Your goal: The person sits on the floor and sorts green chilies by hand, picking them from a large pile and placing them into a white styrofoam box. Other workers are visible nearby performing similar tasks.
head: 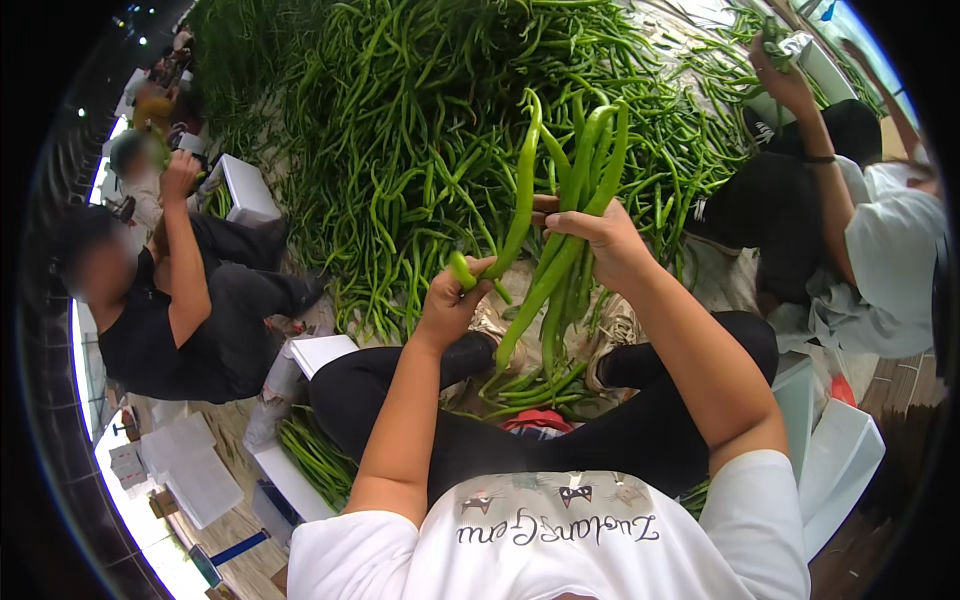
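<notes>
My right hand [600,240] grips a loose bundle of long green chili peppers [559,277], their curved ends standing up above the fingers and the tips hanging down. Just to its left, my left hand [454,300] is closed on a single long pepper [525,180] that curves upward beside the bundle; a short green piece also shows at the fingers. Beyond both hands rises a large heap of green peppers [420,135]. A smaller group of peppers [536,394] lies on the ground between my shoes, below the bundle.
White boxes holding peppers stand at my left [281,457] and right [836,465]. A person in black [157,330] sits at the left near another white box [244,187]. At the right, a person in a light shirt [892,247] holds peppers. More people are at far left.
</notes>
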A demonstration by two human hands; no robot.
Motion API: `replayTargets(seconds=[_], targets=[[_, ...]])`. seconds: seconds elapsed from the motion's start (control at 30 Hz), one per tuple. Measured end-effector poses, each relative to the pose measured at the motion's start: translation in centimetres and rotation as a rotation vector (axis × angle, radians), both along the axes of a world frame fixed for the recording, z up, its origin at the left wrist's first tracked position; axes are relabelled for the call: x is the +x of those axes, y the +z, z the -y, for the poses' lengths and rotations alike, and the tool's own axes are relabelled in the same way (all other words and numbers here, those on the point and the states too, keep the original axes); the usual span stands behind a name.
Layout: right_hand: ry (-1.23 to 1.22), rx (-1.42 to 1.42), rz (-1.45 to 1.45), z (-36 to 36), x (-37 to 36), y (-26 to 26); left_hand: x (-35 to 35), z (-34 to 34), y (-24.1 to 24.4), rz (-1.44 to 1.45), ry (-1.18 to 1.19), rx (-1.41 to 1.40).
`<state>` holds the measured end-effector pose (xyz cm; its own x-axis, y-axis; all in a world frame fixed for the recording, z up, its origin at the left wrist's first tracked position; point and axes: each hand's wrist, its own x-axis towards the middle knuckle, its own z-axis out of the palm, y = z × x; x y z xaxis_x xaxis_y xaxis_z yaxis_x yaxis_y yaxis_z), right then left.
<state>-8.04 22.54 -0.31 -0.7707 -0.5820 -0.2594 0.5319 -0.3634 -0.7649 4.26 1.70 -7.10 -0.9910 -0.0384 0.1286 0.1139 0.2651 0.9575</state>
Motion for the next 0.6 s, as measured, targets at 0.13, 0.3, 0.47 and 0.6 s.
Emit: replayTargets(seconds=[0.13,0.3,0.47,0.6], targets=[[0.131,-0.097,-0.067,-1.2,0.5,0.7,0.5,-1.2,5.2,-0.194,0.049,-0.566],[0.154,-0.205,-0.065,-0.7,3.0,2.1,2.5,-2.0,8.6,-0.138,0.032,-0.622],[0.228,-0.239,-0.109,-0.6,5.2,3.7,4.1,-3.9,11.7,0.176,-0.093,0.117],[0.304,-0.291,-0.113,-0.1,6.9,5.1,5.8,-4.5,13.5,0.28,-0.135,0.245]])
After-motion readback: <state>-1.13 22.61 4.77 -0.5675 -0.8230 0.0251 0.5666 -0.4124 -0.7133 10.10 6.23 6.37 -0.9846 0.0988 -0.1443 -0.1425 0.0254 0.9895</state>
